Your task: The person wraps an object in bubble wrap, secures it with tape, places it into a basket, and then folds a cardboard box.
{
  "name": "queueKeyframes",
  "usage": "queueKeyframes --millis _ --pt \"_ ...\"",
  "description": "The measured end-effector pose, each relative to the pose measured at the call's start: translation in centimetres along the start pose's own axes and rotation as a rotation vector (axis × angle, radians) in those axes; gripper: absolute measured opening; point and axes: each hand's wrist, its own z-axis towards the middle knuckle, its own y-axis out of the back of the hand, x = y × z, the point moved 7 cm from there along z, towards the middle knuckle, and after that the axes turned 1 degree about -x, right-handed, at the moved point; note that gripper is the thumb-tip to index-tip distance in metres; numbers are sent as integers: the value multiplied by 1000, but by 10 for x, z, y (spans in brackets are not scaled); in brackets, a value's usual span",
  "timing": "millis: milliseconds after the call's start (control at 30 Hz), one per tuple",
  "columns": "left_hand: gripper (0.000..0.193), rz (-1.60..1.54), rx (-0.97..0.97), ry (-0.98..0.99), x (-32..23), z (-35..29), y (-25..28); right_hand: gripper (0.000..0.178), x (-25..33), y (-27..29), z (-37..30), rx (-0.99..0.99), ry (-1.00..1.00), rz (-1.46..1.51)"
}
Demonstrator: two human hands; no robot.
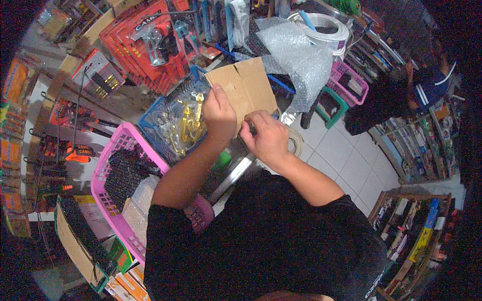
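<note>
A piece of brown cardboard (246, 85) with a slit in its far edge is in front of me, tilted above the counter goods. My left hand (219, 113) grips its left side, with the thumb lying on the upper face. At its near edge my right hand (266, 136) is closed with bent fingers, thumb and fingertips against the cardboard. What lies under the cardboard is hidden. Just left of my left hand stands a blue basket (154, 143) with gold-coloured metal hardware (188, 120) in clear plastic bags.
A pink basket (103, 175) with black and clear wrap stands at the left. Bubble wrap (301, 65) and a white cable coil (326, 32) lie beyond the cardboard. Carded red tool packs (145, 45) hang far left. Another person (427, 90) is at the right.
</note>
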Motion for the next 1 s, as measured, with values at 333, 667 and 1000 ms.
queueKeyframes --millis 333,667,1000 --pt "40 39 -17 33 -5 -2 1 10 4 -1 0 -23 -12 -67" --pt "37 160 140 -82 -28 -8 -5 11 -20 -8 8 159 -155 115" --pt "35 77 231 29 -12 3 -6 11 -90 -2 6 321 -415 523"
